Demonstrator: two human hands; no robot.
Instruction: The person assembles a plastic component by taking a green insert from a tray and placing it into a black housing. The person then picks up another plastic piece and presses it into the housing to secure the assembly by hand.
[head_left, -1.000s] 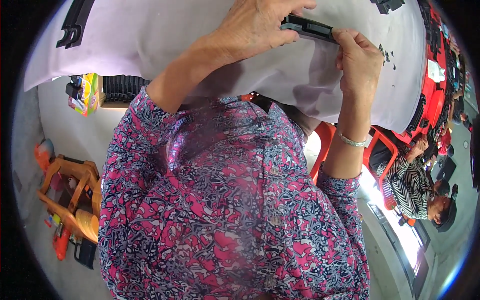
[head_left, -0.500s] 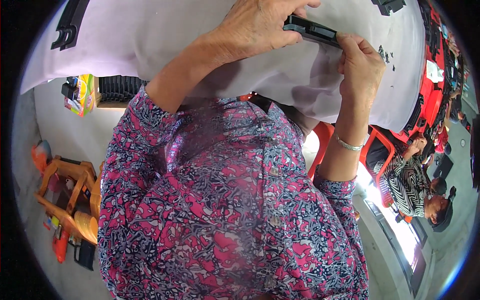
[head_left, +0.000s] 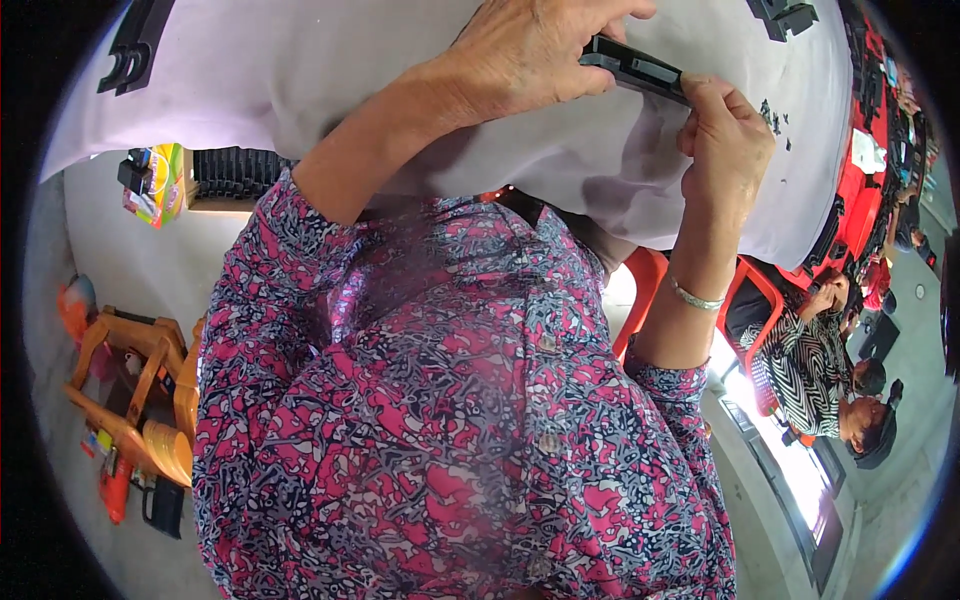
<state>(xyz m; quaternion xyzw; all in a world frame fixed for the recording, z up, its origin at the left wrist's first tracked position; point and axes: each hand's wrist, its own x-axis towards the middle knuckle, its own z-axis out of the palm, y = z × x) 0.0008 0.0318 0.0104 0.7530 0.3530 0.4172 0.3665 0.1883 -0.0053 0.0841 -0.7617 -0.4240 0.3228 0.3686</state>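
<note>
Left hand [head_left: 530,60] and right hand [head_left: 725,135] hold one black bar [head_left: 645,72] over the tabletop [head_left: 340,50].
A black bracket [head_left: 137,45] lies near the left edge of the tabletop; under the near edge stands a box [head_left: 222,205] with black parts. The left hand pinches the left end of the bar between thumb and fingers. The bar is slanting, in the right half of the tabletop; I cannot tell if it touches the cloth. The right thumb and forefinger pinch its right end, other fingers curled. Small black bits [head_left: 770,116] and a black block [head_left: 785,20] lie near the right edge.
</note>
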